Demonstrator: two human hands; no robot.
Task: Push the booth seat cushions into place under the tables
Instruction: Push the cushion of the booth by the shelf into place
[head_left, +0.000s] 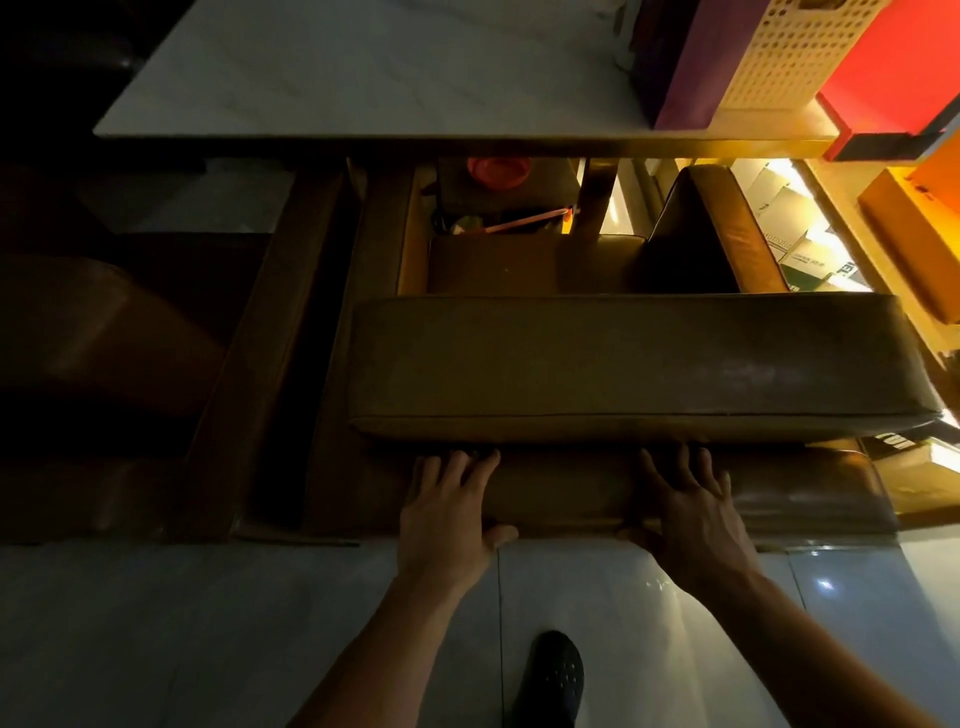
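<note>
Head view: both hands grasp the front edge of the lower seat cushion (597, 493), below the near edge of the table (363, 78).
Left hand (447, 512) and right hand (693, 512) lie fingers-forward on top of it, thumbs hooked under its front lip at the floor (208, 623) line; a second, thicker cushion (623, 364) sits stacked on it, fingertips reaching that cushion's front seam. Risks, as I judge them: an uneven shove skews the pair against the wooden frame (270, 332) at left; fingertips get pinched under the upper cushion; the top one slides off. A dark shoe (553, 675) stands behind. Cavity beyond holds an orange bowl (498, 171) and clutter that may block travel. Left side is too dark to read; the cushions' right ends and the boxes (779, 62) on the table are cut off or in glare.
</note>
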